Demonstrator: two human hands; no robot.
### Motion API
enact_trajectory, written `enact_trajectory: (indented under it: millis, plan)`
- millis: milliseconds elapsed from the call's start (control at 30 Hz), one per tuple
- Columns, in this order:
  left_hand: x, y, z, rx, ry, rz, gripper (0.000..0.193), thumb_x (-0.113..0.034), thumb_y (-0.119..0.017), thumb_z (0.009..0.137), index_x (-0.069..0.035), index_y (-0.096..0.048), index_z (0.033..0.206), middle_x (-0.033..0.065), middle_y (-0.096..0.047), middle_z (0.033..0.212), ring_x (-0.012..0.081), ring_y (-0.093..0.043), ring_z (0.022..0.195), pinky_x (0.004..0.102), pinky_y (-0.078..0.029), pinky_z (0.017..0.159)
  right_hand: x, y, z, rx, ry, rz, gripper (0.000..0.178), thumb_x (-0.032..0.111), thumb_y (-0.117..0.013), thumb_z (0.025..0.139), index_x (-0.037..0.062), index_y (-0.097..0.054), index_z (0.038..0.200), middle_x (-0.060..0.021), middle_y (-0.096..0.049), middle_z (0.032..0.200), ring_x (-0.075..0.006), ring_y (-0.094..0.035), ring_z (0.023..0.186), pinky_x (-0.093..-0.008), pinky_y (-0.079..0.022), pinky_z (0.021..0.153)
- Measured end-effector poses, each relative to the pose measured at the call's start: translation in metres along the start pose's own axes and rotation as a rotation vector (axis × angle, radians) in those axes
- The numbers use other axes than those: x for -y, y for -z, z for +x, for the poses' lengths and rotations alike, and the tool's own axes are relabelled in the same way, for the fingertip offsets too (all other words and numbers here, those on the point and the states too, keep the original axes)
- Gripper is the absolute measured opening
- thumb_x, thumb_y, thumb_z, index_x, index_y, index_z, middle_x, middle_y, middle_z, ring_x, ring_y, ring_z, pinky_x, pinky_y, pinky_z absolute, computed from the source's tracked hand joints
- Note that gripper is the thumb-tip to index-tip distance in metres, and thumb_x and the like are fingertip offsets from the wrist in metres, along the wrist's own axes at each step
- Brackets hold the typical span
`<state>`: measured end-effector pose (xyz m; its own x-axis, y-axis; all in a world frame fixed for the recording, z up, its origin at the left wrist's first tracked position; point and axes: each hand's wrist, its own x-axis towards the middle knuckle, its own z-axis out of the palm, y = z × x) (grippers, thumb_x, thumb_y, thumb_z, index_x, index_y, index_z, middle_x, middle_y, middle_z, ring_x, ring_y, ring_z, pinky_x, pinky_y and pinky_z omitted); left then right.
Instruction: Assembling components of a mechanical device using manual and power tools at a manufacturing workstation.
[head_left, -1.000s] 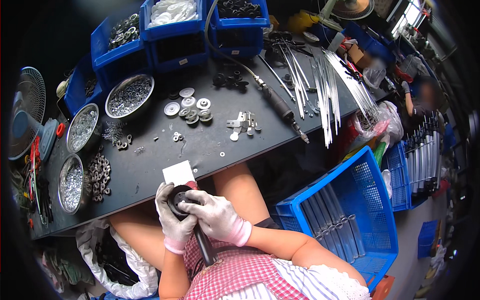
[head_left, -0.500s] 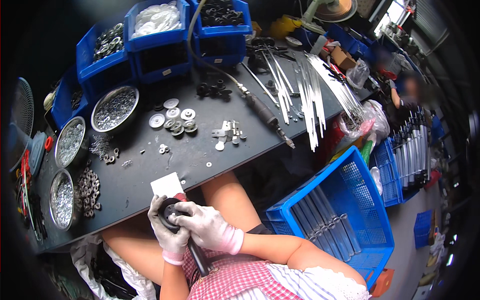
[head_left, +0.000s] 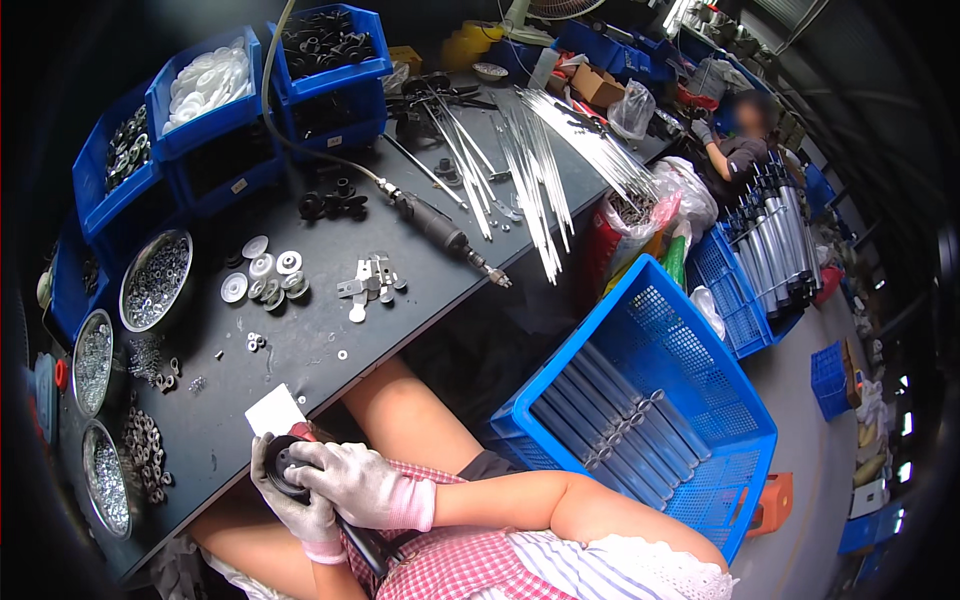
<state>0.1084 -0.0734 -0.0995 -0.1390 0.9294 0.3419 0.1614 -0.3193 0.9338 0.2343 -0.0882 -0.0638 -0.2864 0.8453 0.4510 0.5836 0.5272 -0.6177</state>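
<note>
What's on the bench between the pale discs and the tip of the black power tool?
A small pile of silvery metal pieces lies between the discs and the tool's tip, in the head view.

Dark vignetting rings the curved fisheye edges. Glare whitens the metal rods (head_left: 590, 145) on the table (head_left: 210, 420), deep shadow lies beneath it, and 1 co-worker's head (head_left: 752, 114) is blurred.

Place: a workshop — loose parts (head_left: 262, 265) lie about
Table (head_left: 200, 430): big and dark, with a power tool (head_left: 430, 222) and long metal rods (head_left: 545, 185) on it
Bins (head_left: 335, 80): blue, stacked up, full of little bits
Basket (head_left: 690, 345): see-through tubes (head_left: 620, 430) inside
Other person (head_left: 748, 155): nearby — wears a work glove (head_left: 703, 131)
</note>
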Motion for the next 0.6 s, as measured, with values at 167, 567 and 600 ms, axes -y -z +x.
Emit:
enact_trajectory:
  millis: [167, 567, 600]
  plan:
    - [0.004, 0.015, -0.005, 0.019, 0.043, 0.001, 0.083, -0.037, -0.077, 0.077, 0.0, -0.039, 0.141, 0.014, -0.043, 0.14, 0.0264, -0.042, 0.133, 0.0407, -0.032, 0.113, 0.003, -0.004, 0.0, -0.015, 0.029, 0.048, 0.043, 0.008, -0.066, 0.075, 0.0084, -0.059, 0.118, -0.0097, -0.054, 0.128, -0.027, -0.062, 0.103, -0.0403, -0.051, 0.084]
    - [-0.013, 0.007, -0.003, -0.027, -0.036, 0.213, 0.075, -0.024, -0.067, 0.066, 0.002, -0.044, 0.132, 0.018, -0.047, 0.135, 0.0348, -0.039, 0.136, 0.0448, -0.028, 0.115, -0.124, 0.164, 0.077, -0.114, -0.275, -0.581, 0.038, 0.01, -0.056, 0.085, 0.0042, -0.059, 0.123, -0.0201, -0.059, 0.123, -0.0379, -0.058, 0.112, -0.0445, -0.045, 0.1]
    - [-0.017, 0.003, -0.001, -0.029, -0.05, 0.19, 0.071, -0.007, -0.063, 0.06, 0.0, -0.047, 0.129, 0.0175, -0.05, 0.133, 0.0377, -0.038, 0.137, 0.0461, -0.027, 0.116, -0.155, 0.178, 0.086, -0.023, -0.457, -0.738, 0.045, 0.025, -0.059, 0.091, 0.0055, -0.052, 0.131, -0.0199, -0.055, 0.131, -0.0374, -0.055, 0.119, -0.0462, -0.044, 0.102]
